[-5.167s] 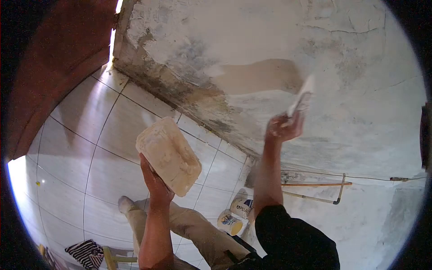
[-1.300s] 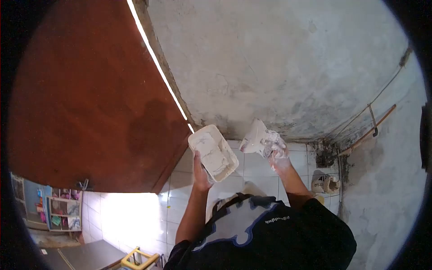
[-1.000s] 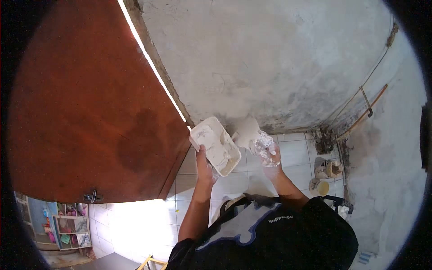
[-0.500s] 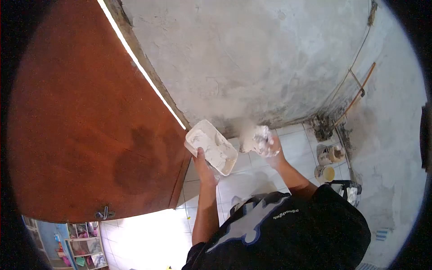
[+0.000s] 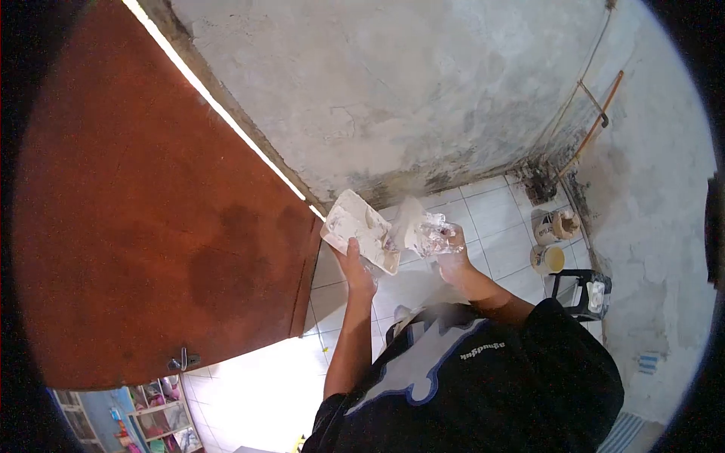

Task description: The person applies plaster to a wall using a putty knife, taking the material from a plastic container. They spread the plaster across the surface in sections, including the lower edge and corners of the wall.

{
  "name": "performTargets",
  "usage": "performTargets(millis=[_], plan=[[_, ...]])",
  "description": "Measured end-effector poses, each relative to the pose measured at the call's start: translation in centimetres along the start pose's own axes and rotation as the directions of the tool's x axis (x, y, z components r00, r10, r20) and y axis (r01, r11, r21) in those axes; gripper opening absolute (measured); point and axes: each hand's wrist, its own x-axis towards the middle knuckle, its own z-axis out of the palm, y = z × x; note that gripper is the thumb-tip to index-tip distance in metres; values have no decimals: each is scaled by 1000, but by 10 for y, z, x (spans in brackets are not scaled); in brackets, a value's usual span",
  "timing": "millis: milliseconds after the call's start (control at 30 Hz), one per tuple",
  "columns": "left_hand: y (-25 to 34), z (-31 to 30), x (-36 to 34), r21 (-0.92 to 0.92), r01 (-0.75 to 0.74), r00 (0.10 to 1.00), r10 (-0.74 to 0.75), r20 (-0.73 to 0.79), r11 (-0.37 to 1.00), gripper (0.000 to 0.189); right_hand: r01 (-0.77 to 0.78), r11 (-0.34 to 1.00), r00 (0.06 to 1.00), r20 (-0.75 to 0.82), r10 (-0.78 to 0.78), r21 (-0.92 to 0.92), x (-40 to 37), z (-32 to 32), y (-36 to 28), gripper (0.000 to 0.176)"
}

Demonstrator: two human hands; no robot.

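My left hand (image 5: 356, 266) grips a white rectangular tub (image 5: 349, 202) from below, its thumb over the near rim. White putty (image 5: 362, 230) coats the inside of the tub, which is tilted. Just right of it, my right hand (image 5: 451, 249) is closed around a scraper (image 5: 412, 223) whose flat pale blade is blurred. Thick white putty covers the scraper near my fingers, hiding most of its handle. The blade's left edge comes close to the tub's right side.
A reddish-brown door (image 5: 174, 189) stands at left beside a patchy grey wall (image 5: 377, 90). On the tiled floor (image 5: 495, 219) at right are a stained bucket (image 5: 545, 226), a yellowish container (image 5: 553, 260) and a black stool (image 5: 578, 293). A brown stick (image 5: 593, 124) leans in the corner.
The scraper has come slightly left toward the tub, and its blade now shows more plainly. My view has shifted, so the door and walls sit differently.
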Motion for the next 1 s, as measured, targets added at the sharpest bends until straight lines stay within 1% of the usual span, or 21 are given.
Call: performTargets(millis=[33,167,233,267,300,333,367,400,467,500,533,567,600,633,667,700,767,800,867,967,1000], plan=[[-1,2,-1,6,19,999,-19,-38,1000,53,20,998,999,-29,-19,52,0,3,1,13],[-12,9,-7,54,23,1000,-23,8,998,55,135,971,987,-109,-115,199,-5,11,-7,8],[-4,22,-16,165,-40,998,33,44,985,58,172,961,978,-154,-141,215,-8,14,-7,9],[-7,22,-16,167,-38,998,29,56,985,58,198,953,969,-190,-156,228,-8,13,-7,9],[-11,21,-15,107,89,992,-98,81,990,64,205,951,967,-200,-159,231,-4,10,-3,9],[-14,21,-15,51,216,969,-221,109,975,70,204,959,973,-151,-176,195,2,3,5,12],[-18,24,-18,55,216,969,-221,111,975,70,203,966,977,-98,-189,159,8,-4,11,14],[-22,27,-24,61,224,960,-231,157,973,69,203,966,977,-97,-189,161,13,-8,16,14],[-28,19,-24,63,228,952,-237,194,971,68,244,965,964,-83,-252,-95,22,-16,27,18],[-31,14,-17,24,298,934,-297,197,954,63,242,966,965,-77,-249,-93,26,-16,26,18],[-34,7,-14,-17,369,912,-358,199,929,59,151,985,986,-87,-144,84,28,-17,26,21],[-35,-3,-12,-22,369,914,-359,189,929,59,54,965,996,-79,-35,255,29,-18,27,24],[-30,-9,-8,-53,429,879,-403,256,902,54,47,968,997,-72,-30,248,30,-22,31,24],[-25,-12,-6,-78,487,838,-440,321,870,52,2,900,998,49,-26,435,34,-27,33,28],[-20,-11,-10,-83,478,847,-433,309,874,52,-70,795,984,171,-44,603,34,-33,34,32],[-11,-10,-13,-105,488,847,-442,295,867,50,-83,796,983,181,-35,599,34,-33,32,32],[-1,-10,-18,-128,498,851,-454,264,858,50,-203,758,979,148,141,619,32,-33,30,38],[2,-9,-16,-148,511,850,-473,233,847,51,-219,756,976,151,159,617,34,-34,30,38],[4,-14,-15,-166,524,848,-494,190,835,52,-281,701,957,245,155,656,36,-33,35,39],[4,-19,-10,-182,535,842,-504,191,825,54,-357,714,926,328,187,603,29,-22,20,41],[3,-21,-8,-206,546,835,-508,213,812,54,-355,710,928,323,188,608,29,-23,22,41]])
